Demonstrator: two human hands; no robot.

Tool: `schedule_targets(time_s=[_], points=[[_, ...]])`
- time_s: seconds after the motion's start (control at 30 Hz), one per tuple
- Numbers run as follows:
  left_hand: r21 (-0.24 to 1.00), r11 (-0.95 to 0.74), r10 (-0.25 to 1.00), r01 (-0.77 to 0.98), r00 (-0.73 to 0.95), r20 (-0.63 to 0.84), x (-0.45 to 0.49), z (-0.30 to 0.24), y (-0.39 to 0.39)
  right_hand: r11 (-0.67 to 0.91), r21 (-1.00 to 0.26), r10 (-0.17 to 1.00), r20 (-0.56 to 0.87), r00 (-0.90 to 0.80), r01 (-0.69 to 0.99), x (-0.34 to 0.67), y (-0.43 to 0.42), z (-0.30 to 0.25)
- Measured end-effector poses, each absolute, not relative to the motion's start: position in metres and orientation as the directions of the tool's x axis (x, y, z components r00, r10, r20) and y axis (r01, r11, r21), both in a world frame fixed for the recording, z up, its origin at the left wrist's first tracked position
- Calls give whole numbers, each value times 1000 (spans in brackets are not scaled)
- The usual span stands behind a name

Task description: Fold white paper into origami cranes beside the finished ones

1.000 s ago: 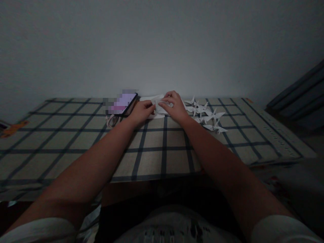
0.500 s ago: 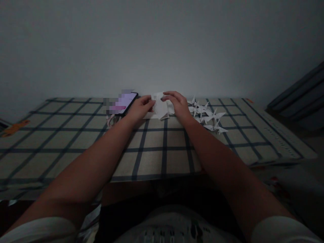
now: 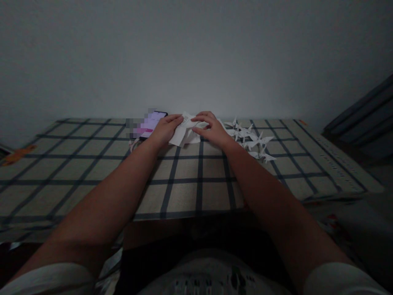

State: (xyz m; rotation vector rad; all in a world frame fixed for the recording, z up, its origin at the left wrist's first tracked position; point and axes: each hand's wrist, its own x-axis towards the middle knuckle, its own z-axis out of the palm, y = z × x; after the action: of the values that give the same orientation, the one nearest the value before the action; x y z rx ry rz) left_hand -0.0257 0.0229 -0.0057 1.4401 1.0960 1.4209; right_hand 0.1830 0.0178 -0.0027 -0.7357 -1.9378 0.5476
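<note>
A creased sheet of white paper (image 3: 181, 134) is tilted above the table, with some print showing near its top. My left hand (image 3: 165, 128) pinches its left side between thumb and fingers. On the right, my right hand (image 3: 211, 128) is held with thumb and fingers apart, the fingertips close to the sheet's right side; whether they touch it is unclear. More white paper (image 3: 193, 138) lies under and behind the sheet, partly hidden by my hands. Several folded white paper cranes (image 3: 251, 139) sit in a cluster just right of my right hand.
A phone (image 3: 153, 121) with a lit screen leans left of my left hand, partly blurred out. The checked tablecloth (image 3: 184, 196) covers the table up to the grey wall (image 3: 196, 53). An orange shape (image 3: 18, 155) is at the far left.
The paper has shifted left and tilted, its lower edge swinging left with my left hand. My right hand's fingers have spread and turned toward the sheet's middle.
</note>
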Motion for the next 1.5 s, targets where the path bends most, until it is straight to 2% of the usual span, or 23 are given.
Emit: schedule_targets(time_s=[0.23, 0.4, 0.6, 0.73, 0.9, 1.13, 1.3, 1.5], points=[[876, -432, 896, 216, -8, 444, -27, -6, 24, 641, -741, 748, 545, -378, 200, 181, 20, -5], [850, -456, 882, 265, 4, 472, -24, -2, 15, 611, -769, 773, 530, -347, 188, 180, 22, -6], [918, -352, 933, 185, 143, 329, -23, -2, 7, 610, -769, 771, 520, -368, 192, 181, 23, -3], [892, -409, 904, 193, 219, 367, -27, 0, 6, 636, -741, 760, 555, -338, 213, 183, 25, -3], [900, -391, 918, 190, 155, 366, -28, -1, 7, 617, -747, 786, 574, -229, 247, 184, 29, -7], [900, -406, 914, 158, 74, 400, -23, -4, 11, 598, -769, 799, 548, -248, 227, 183, 27, -4], [866, -480, 877, 144, 115, 467, -22, -7, 15, 534, -822, 843, 499, -202, 197, 182, 25, -2], [915, -397, 908, 75, 178, 379, -21, -4, 10, 565, -788, 825, 533, -188, 244, 183, 26, -4]])
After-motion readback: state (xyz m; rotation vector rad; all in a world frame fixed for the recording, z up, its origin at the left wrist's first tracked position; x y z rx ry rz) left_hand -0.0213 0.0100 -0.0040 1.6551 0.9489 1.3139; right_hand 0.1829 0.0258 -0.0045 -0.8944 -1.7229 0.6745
